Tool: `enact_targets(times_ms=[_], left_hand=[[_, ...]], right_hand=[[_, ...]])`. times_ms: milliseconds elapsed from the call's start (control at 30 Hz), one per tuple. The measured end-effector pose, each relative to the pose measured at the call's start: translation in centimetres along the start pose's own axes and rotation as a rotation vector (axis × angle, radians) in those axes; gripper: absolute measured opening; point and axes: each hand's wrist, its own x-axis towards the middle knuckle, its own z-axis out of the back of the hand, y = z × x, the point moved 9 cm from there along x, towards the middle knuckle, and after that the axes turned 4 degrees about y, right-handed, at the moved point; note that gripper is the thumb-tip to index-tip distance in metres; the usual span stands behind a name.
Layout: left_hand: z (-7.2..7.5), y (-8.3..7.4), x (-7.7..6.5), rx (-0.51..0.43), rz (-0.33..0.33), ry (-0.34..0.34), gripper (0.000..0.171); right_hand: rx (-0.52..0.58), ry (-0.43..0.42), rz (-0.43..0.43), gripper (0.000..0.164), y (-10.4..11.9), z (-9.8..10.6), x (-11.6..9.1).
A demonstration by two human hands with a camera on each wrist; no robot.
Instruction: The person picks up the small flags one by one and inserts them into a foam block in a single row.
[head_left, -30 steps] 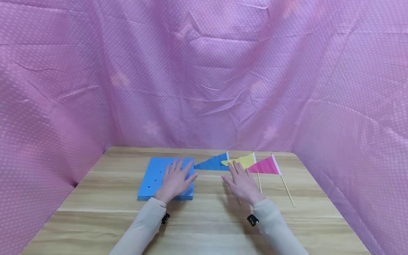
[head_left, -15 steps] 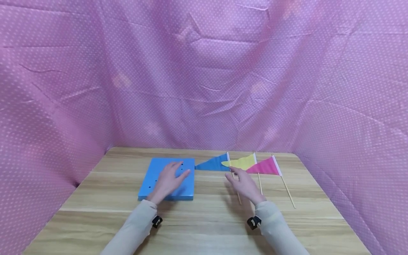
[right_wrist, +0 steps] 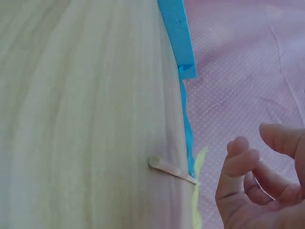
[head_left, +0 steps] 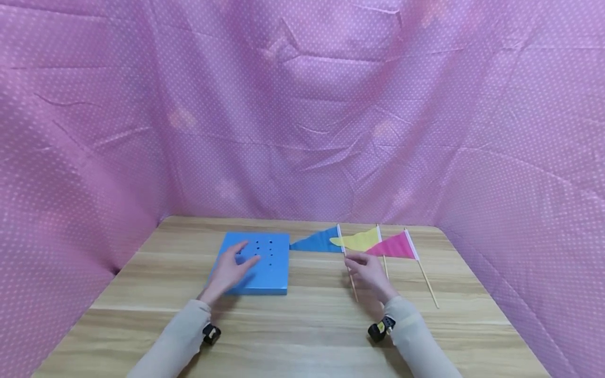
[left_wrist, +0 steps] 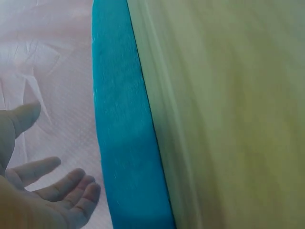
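My left hand (head_left: 229, 272) hovers over the left part of a flat blue block (head_left: 270, 281), whose top has several small holes. In the left wrist view its fingers (left_wrist: 64, 183) are loosely bent and hold nothing. My right hand (head_left: 371, 273) is close over the wooden stick (head_left: 352, 283) of a blue pennant flag (head_left: 316, 242). The right wrist view shows a gap between thumb (right_wrist: 281, 138) and bent fingers, with the stick's end (right_wrist: 164, 166) lying outside them. A yellow flag (head_left: 361, 240) overlaps the blue one, and part of its stick is hidden behind my right hand.
A pink flag (head_left: 394, 245) lies at the right, its stick (head_left: 428, 285) angled toward the front. All of this rests on a wood-grain table (head_left: 302, 336). Pink dotted cloth (head_left: 302, 131) hangs behind the table and along both sides.
Both hands were spread flat at first. My left hand has drawn left and back across the block, uncovering holes. My right hand has bent its fingers and moved slightly right, beside the blue flag's stick.
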Motion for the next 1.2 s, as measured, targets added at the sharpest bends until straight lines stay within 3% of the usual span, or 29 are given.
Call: enact_targets(times_ms=[367, 533, 633, 833, 1200], left_hand=[[2.8, 3.5, -0.8, -0.222, 0.118, 0.08, 0.076], [4.3, 5.6, -1.3, -0.275, 0.189, 0.085, 0.083], [4.8, 6.7, -1.3, -0.309, 0.218, 0.108, 0.083], [4.3, 7.9, -1.4, -0.491, 0.235, 0.201, 0.084], [3.8, 9.1, -1.8, -0.467, 0.251, 0.291, 0.089]], right_hand=[[0.253, 0.082, -0.159, 0.04, -3.0, 0.3, 0.8], [0.284, 0.1, -0.184, 0.042, -3.2, 0.2, 1.2], [0.275, 0.098, -0.207, 0.041, -3.5, 0.3, 1.4], [0.2, 0.089, -0.255, 0.04, -4.4, 0.7, 1.6], [-0.011, 0.111, -0.228, 0.039, -4.1, 0.5, 2.3]])
